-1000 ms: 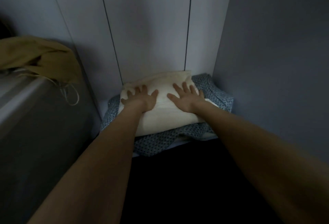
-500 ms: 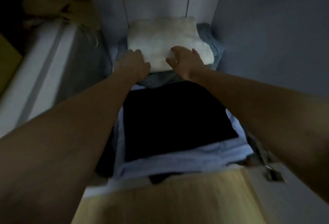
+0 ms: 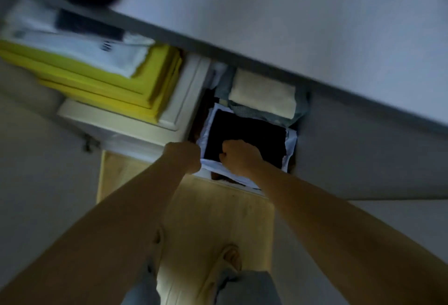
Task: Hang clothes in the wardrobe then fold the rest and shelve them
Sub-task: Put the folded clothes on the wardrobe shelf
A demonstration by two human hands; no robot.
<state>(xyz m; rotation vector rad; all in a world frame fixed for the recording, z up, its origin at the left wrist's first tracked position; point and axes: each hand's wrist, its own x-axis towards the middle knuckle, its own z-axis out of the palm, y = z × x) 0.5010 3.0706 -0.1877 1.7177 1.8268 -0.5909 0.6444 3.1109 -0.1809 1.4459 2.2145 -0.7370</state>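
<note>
Down at the wardrobe's bottom compartment, both hands are curled into fists. Left hand [image 3: 183,156] sits at the 9 o'clock edge of the white folded garment [image 3: 208,163], and I can't tell if it's actually gripping it. Right hand [image 3: 238,156] rests on the black folded piece [image 3: 247,132] stacked on that white one, fingers curled, grip unclear too. At 12 o'clock from the black piece, a cream folded item [image 3: 263,95] lies on blue patterned fabric [image 3: 257,112]. Yellow stack [image 3: 116,86] is off at 10 o'clock.
</note>
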